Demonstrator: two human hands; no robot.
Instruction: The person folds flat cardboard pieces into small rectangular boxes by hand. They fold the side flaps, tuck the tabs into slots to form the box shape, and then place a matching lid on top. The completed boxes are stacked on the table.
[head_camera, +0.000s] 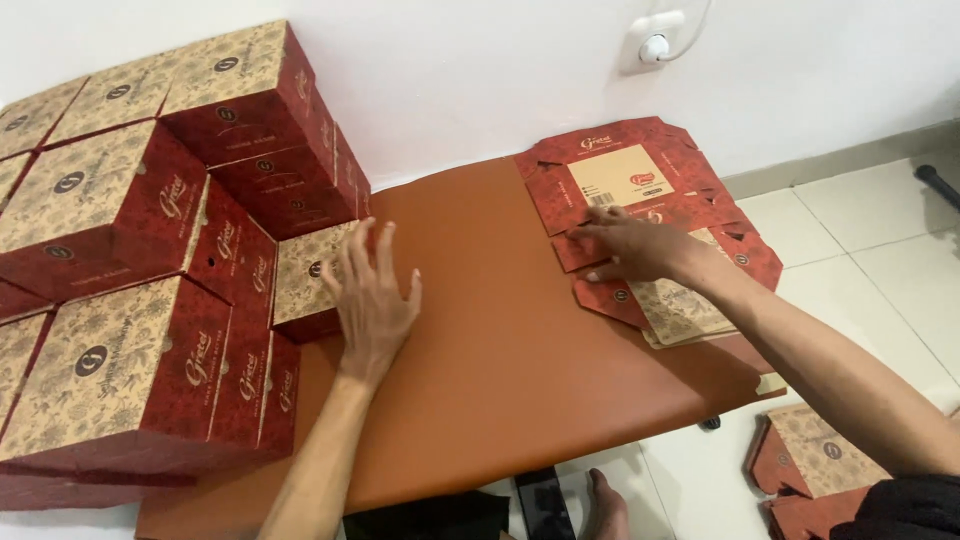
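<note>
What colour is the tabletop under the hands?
The tabletop is plain reddish-brown, seen in the head view.

Low table (520, 370): stands on a tiled floor (880, 250), its far edge against the wall (480, 70).
Stack of assembled boxes (130, 270): on the table's left end, several tiers high, running back to the wall.
Single assembled box (305, 285): at the stack's right edge, lowest tier.
Left hand (372, 300): flat over the table, just right of that box, fingertips touching it.
Pile of flat unfolded boxes (640, 200): on the table's far right corner.
Right hand (635, 248): resting on top of that pile.
More flat boxes (810, 460): on the floor, right of the table's near corner.
Wall socket (652, 42): on the wall, above the pile.
</note>
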